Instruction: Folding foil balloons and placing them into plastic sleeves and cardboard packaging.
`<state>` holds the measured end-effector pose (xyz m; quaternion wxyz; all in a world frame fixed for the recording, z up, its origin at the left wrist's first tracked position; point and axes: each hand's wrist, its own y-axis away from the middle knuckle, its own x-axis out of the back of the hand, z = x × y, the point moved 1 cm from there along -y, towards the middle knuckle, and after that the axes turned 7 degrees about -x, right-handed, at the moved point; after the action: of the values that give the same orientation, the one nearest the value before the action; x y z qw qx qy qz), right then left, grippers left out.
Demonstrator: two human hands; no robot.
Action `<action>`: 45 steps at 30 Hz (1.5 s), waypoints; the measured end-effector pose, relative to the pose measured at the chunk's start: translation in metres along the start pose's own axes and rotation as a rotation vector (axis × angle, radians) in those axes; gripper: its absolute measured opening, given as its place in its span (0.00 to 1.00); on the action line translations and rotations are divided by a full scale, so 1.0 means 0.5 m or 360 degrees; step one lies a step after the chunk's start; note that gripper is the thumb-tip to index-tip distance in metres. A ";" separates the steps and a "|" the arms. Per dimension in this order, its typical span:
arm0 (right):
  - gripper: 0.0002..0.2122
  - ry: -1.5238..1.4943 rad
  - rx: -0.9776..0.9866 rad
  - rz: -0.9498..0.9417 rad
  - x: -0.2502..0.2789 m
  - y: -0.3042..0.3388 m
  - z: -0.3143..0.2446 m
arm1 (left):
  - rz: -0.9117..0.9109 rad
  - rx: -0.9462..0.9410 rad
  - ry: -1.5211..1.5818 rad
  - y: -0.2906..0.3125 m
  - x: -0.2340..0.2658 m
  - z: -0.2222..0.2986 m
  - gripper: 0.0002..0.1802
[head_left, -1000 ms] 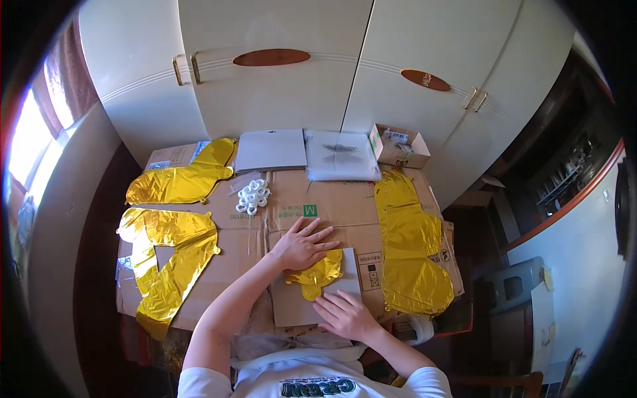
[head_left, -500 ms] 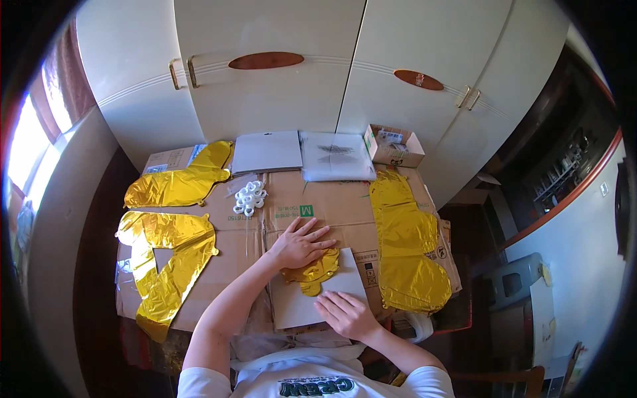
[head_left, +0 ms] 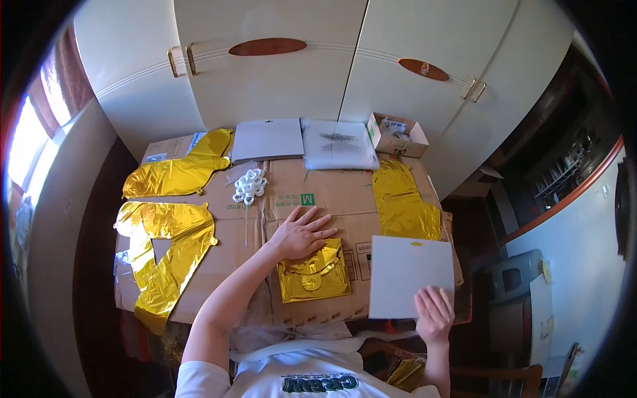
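Note:
My left hand (head_left: 302, 233) lies flat with fingers spread, its palm on the top edge of a gold foil balloon (head_left: 315, 285) folded into a small square. The square sits on the brown cardboard in front of me, with a rounded flap on its upper side. Off to the right, my right hand (head_left: 434, 313) grips a white card (head_left: 410, 273) by its lower right part, fingers on its face and the thumb hidden. That card covers the lower part of a flat gold foil balloon (head_left: 405, 199).
Two more flat gold balloons, an upper one (head_left: 179, 174) and a lower one with a triangular gap (head_left: 166, 225), lie left. Small white rings (head_left: 250, 186) are heaped near the middle. Along the back stand stacked pale cards (head_left: 269, 139), clear plastic sleeves (head_left: 338, 144) and an open carton (head_left: 399, 137).
The white card has left its place at the gold foil and moved right in my right hand. A folded gold square now shows there. My left hand has stayed nearly still.

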<state>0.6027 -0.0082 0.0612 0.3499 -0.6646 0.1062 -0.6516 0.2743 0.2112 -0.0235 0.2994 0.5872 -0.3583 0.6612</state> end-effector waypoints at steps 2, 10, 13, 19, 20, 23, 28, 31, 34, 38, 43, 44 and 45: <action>0.11 -0.0004 -0.0110 -0.0090 -0.029 0.020 0.020 | 0.0014 -0.0004 -0.0023 -0.001 -0.004 -0.002 0.27; 0.13 -0.0068 -0.0180 -0.0349 -0.118 0.035 0.037 | 0.0036 -0.0015 -0.0017 -0.005 0.000 0.000 0.27; 0.13 -0.0085 -0.0180 -0.0333 -0.120 0.024 0.036 | 0.0025 -0.0004 -0.0010 -0.003 -0.001 0.000 0.27; 0.10 -0.0225 0.0101 -0.0152 -0.079 -0.003 -0.019 | -0.0014 -0.0017 -0.0007 -0.005 0.003 0.001 0.27; 0.09 -0.0260 0.0157 -0.0162 -0.065 -0.005 -0.033 | -0.0031 -0.0018 -0.0001 -0.006 0.005 0.001 0.27; 0.07 -0.0316 0.0346 -0.0169 -0.021 -0.001 -0.067 | -0.0053 -0.0016 -0.0026 -0.004 -0.003 -0.005 0.27; 0.08 -0.0384 0.0420 -0.0301 0.022 0.012 -0.096 | -0.0126 -0.0015 0.0087 -0.010 -0.007 -0.015 0.27; 0.11 -0.0441 0.0447 -0.0334 -0.005 0.027 -0.125 | -0.0200 -0.0014 0.0091 -0.012 0.002 -0.017 0.27; 0.12 -0.0454 0.0431 -0.0350 -0.033 0.021 -0.165 | -0.0287 0.0009 0.0181 -0.019 0.009 -0.022 0.27; 0.14 -0.0490 0.0416 -0.0362 -0.066 0.009 -0.209 | -0.0366 0.0041 0.0332 -0.023 0.004 -0.035 0.27; 0.15 -0.0496 0.0337 -0.0364 -0.104 -0.024 -0.257 | -0.0468 0.0069 0.0408 -0.029 0.009 -0.041 0.27; 0.15 -0.0504 0.0323 -0.0375 -0.112 -0.030 -0.262 | -0.0473 0.0065 0.0418 -0.028 0.008 -0.042 0.28; 0.15 -0.0510 0.0310 -0.0384 -0.119 -0.037 -0.265 | -0.0479 0.0066 0.0424 -0.029 0.009 -0.043 0.28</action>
<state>0.4648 -0.0022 0.0127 0.3443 -0.7307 -0.0944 -0.5819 0.2738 0.2370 -0.0183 0.4275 0.5476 -0.2099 0.6880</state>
